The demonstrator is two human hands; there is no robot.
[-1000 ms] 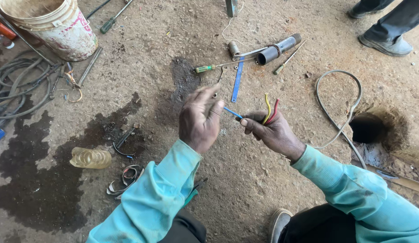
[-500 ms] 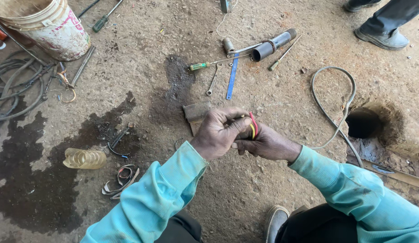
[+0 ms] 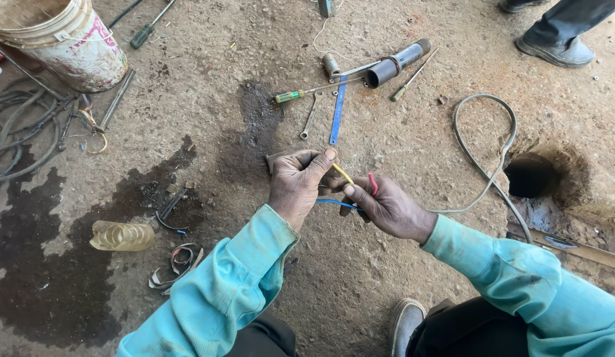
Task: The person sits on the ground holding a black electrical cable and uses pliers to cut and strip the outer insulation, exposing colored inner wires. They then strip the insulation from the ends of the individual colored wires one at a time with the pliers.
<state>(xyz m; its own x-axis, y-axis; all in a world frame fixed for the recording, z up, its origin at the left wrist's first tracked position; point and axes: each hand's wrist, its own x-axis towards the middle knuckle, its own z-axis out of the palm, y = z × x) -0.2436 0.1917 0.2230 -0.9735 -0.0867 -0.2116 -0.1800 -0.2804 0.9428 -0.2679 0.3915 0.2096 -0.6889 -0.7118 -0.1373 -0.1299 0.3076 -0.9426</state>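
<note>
In the head view, a yellow wire [image 3: 342,173] was pinched in the closed grip of the left hand [image 3: 296,185], its end rising between thumb and forefinger. A blue wire [image 3: 337,203] and a red wire [image 3: 373,183] were clasped in the right hand [image 3: 385,208], the red one curling above the knuckles. Beyond both hands, a blue strip [image 3: 337,111] and a green-handled screwdriver [image 3: 307,92] were seen on the dirt floor [image 3: 413,152].

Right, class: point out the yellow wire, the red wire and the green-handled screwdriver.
yellow wire [image 3: 343,174], head view, middle of the bare stretch between the hands.
red wire [image 3: 373,183], head view, its curved upper end.
green-handled screwdriver [image 3: 288,96], head view, on the green handle.
</note>
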